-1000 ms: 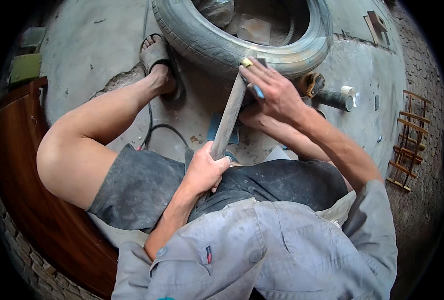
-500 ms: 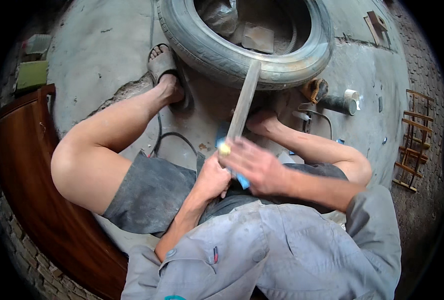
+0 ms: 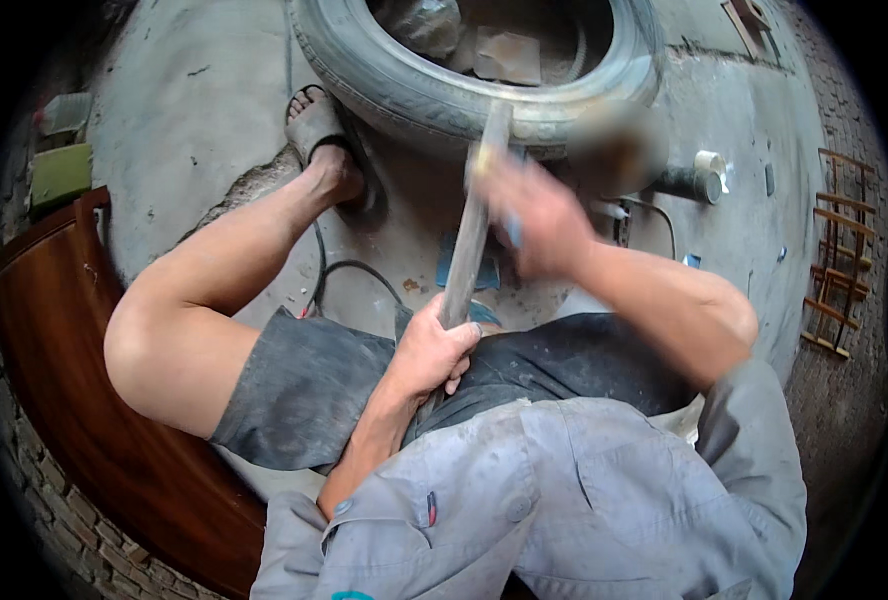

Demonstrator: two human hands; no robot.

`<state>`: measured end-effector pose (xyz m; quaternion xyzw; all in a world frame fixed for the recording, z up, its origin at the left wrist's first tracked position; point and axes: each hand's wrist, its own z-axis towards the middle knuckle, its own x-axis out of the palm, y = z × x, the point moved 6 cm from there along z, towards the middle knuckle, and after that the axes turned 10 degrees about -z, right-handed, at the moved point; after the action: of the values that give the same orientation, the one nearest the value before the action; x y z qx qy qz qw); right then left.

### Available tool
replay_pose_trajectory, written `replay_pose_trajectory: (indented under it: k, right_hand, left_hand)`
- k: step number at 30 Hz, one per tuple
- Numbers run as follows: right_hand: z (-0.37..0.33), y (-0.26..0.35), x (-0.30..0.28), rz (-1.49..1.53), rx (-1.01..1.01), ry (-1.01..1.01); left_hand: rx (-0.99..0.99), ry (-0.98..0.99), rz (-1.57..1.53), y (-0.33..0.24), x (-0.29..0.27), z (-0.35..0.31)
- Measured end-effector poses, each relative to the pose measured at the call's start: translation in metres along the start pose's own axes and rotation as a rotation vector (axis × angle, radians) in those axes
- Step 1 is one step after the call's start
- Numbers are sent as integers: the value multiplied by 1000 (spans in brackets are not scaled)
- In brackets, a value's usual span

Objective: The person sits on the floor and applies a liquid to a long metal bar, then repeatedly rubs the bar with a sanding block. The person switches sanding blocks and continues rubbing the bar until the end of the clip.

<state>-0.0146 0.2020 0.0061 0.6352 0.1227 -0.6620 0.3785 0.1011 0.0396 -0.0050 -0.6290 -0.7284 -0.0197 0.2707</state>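
A long grey-brown wooden strip (image 3: pixel 476 235) slopes away from my lap, its far end against the tyre's rim. My left hand (image 3: pixel 432 352) is closed round its near part, thumb on top. Farther up the strip, my right hand (image 3: pixel 544 222) is smeared by motion and curled over the wood. A bit of blue sheet (image 3: pixel 513 230), perhaps sandpaper, shows under its palm. Something small and yellow (image 3: pixel 483 160) sits at its fingertips, too blurred to name. The worn tyre (image 3: pixel 404 95) lies flat on the floor beyond my hands.
Inside the tyre are a clear plastic bag (image 3: pixel 429 25) and a squarish slab (image 3: pixel 507 55). A dark cylinder (image 3: pixel 689 183) and a white roll (image 3: pixel 709 163) lie right. A curved brown wooden panel (image 3: pixel 74 360) lies left; wooden frames (image 3: pixel 836 255) lie far right. A cable (image 3: pixel 354 266) curls near my shorts.
My right hand has slid away from me along the strip, from beside my left hand toward the tyre. The left hand keeps its hold, and the view has shifted slightly.
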Motion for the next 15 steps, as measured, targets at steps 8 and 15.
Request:
replay_pose_trajectory:
  k: [8,15]
  right_hand:
    - [-20,64,-2,127,157,14]
    - [35,-24,4,-10,473,-130]
  left_hand:
    - [31,-49,87,4,0,0]
    - [46,-59,127,10,-4,8]
